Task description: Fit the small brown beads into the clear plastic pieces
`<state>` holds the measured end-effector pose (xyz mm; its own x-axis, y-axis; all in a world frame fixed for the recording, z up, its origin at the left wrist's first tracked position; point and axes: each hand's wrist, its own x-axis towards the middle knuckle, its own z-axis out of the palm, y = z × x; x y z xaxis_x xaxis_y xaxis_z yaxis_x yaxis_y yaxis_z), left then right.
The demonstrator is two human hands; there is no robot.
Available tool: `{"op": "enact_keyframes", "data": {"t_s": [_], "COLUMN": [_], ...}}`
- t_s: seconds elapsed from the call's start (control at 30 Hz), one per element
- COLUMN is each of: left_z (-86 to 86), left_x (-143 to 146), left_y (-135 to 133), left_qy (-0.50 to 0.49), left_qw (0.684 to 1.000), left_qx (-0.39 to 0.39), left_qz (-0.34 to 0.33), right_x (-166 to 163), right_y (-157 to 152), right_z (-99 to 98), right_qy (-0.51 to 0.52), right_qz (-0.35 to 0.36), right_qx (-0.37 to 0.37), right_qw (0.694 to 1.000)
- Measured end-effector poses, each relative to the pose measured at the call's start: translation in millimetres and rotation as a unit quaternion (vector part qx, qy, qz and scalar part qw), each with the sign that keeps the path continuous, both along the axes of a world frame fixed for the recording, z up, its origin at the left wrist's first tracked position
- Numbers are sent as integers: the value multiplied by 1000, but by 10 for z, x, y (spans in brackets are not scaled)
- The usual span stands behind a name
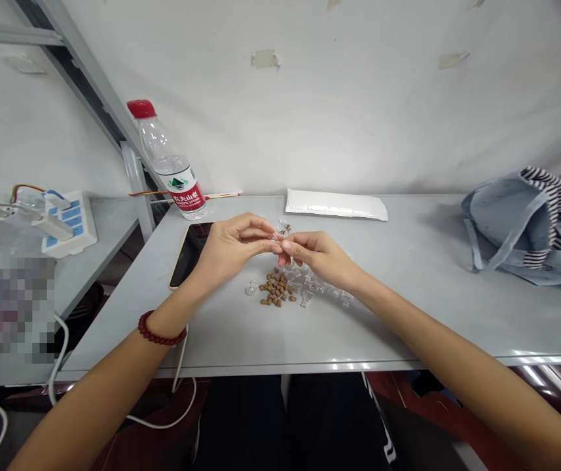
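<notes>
My left hand (235,245) and my right hand (312,252) meet above the middle of the table, fingertips pinched together. Between them is a small clear piece (275,239), mostly covered by the fingers; its exact shape is hard to make out. Below the hands lies a loose pile of small brown stoppers (276,289) that look like cork. Several small clear pieces, like tiny bottles (306,298), are scattered beside the pile, partly under my right hand. One round clear piece (251,288) rests left of the pile. A few clear pieces with brown bits (284,227) lie behind my fingertips.
A phone (188,255) lies by my left wrist, a white cable near it. Behind stands a water bottle (172,167) with a red cap. A white packet (336,205) lies against the wall, a blue-grey cloth bag (530,229) at right, a power strip (71,222) at left.
</notes>
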<state>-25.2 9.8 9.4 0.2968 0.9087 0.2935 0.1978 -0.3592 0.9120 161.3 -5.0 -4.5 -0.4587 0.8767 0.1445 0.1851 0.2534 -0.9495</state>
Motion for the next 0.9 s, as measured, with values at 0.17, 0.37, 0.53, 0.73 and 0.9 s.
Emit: {"op": "enact_keyframes", "data": {"t_s": [0.17, 0.37, 0.53, 0.73, 0.9], "left_z": [-41, 25, 34, -174, -300], "left_x": [68, 46, -44, -40, 7], "left_y": [-76, -66, 61, 215, 286], "left_qy": [-18, -10, 18, 227, 158], "left_qw": [996, 999, 999, 971, 984], "left_qx": [87, 38, -20, -27, -75], "left_qz": [29, 19, 32, 66, -17], "right_x": [5, 56, 40, -11, 56], "right_y": [26, 26, -17, -46, -13], "right_z": [-26, 49, 54, 6, 111], "right_qy": [124, 119, -105, -272, -164], "right_qz": [10, 8, 48, 72, -43], "right_qx": [-91, -83, 73, 236, 244], "right_qw": [988, 989, 991, 930, 955]}}
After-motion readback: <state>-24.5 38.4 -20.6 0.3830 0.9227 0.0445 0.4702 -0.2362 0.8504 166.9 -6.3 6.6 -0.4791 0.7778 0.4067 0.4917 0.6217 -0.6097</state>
